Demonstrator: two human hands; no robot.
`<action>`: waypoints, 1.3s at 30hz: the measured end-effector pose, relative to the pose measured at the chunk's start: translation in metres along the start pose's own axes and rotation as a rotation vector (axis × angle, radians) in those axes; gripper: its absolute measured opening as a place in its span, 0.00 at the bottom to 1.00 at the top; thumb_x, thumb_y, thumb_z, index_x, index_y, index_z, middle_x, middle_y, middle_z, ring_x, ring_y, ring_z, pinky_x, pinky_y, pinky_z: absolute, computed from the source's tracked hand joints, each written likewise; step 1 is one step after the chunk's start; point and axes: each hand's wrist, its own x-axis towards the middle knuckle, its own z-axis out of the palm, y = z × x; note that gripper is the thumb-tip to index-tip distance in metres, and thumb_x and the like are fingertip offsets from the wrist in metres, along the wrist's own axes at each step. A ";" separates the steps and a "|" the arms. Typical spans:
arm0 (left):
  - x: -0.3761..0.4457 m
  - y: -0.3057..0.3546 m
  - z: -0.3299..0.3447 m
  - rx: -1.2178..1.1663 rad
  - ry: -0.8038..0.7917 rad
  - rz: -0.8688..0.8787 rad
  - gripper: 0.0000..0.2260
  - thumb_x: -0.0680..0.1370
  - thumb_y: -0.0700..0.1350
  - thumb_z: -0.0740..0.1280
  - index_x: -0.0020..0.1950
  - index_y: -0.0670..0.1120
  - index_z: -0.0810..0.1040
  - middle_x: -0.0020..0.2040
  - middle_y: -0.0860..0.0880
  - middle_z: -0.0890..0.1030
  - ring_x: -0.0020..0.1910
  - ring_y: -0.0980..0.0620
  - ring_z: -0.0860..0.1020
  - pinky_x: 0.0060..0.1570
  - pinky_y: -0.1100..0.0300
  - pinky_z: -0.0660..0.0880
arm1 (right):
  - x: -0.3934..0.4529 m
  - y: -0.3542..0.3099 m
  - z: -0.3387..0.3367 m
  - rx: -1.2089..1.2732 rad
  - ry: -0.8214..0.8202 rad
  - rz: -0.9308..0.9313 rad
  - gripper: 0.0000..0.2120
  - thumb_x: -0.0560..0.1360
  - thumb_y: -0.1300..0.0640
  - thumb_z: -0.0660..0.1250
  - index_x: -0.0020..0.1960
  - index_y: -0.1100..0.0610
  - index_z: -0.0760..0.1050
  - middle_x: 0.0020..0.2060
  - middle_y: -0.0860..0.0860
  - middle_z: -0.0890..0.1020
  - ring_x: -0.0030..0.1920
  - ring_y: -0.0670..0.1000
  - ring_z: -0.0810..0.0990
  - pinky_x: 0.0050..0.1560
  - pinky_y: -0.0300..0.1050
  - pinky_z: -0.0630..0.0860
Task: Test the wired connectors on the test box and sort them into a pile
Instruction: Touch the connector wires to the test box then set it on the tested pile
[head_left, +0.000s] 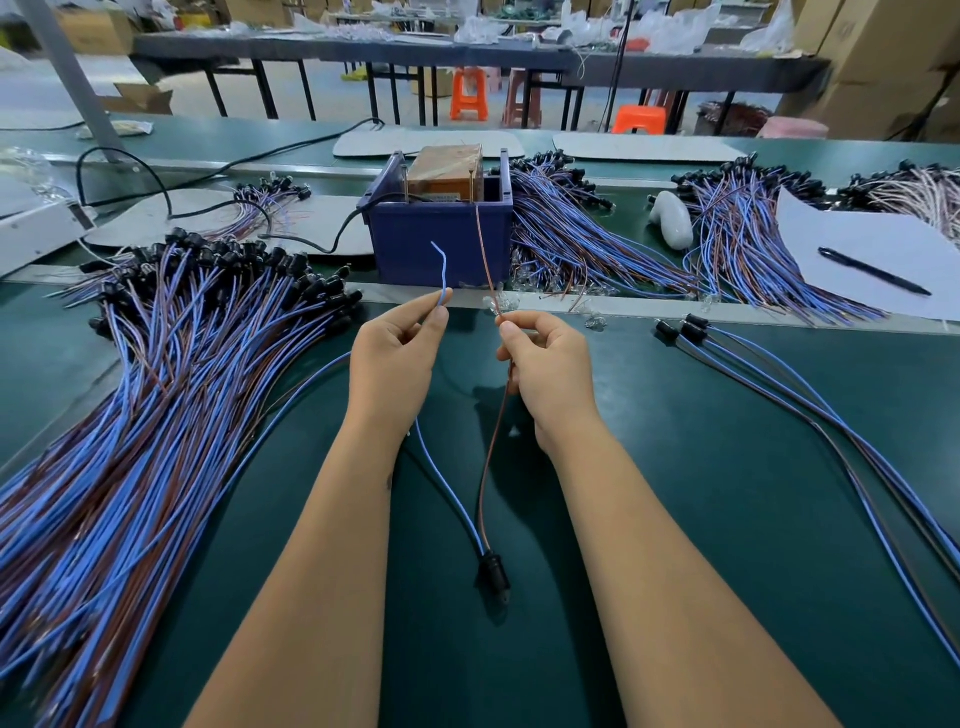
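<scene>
Hands before the blue test box (444, 228): my left hand (396, 358) pinches the blue wire (442, 275); my right hand (545, 364) pinches the brown wire (487, 260). Their black connector (492, 571) lies on the green mat (727, 519) between my forearms; the sorted pile (156, 374) lies left.

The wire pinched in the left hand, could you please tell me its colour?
Light blue wire, held by the left hand; clearest in the head view.

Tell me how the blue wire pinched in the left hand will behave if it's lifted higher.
The blue wire probably holds its shape over short lengths: its free end stands up above the left hand. Over its longer run it looks floppy, sagging in a curve below the hand. The black connector at its far end would likely hang and swing.
</scene>
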 end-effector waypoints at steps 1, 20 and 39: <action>0.000 0.000 0.000 0.006 0.000 0.003 0.10 0.81 0.43 0.66 0.56 0.58 0.81 0.25 0.58 0.60 0.24 0.58 0.57 0.24 0.68 0.57 | 0.001 0.000 0.000 -0.003 0.003 -0.001 0.08 0.79 0.60 0.65 0.44 0.50 0.78 0.31 0.48 0.77 0.24 0.41 0.69 0.29 0.37 0.68; 0.003 -0.002 0.003 0.029 -0.005 -0.018 0.10 0.81 0.45 0.67 0.53 0.60 0.81 0.26 0.59 0.62 0.25 0.58 0.59 0.25 0.69 0.59 | 0.008 0.007 0.008 -0.112 0.077 -0.051 0.08 0.78 0.57 0.65 0.43 0.46 0.77 0.31 0.48 0.78 0.27 0.41 0.70 0.33 0.39 0.68; 0.005 -0.007 0.002 0.065 -0.009 -0.008 0.09 0.81 0.45 0.66 0.58 0.55 0.82 0.25 0.58 0.63 0.25 0.58 0.59 0.25 0.68 0.60 | 0.011 0.010 0.013 -0.184 0.085 -0.047 0.10 0.77 0.55 0.66 0.39 0.42 0.76 0.28 0.46 0.77 0.24 0.39 0.71 0.30 0.38 0.68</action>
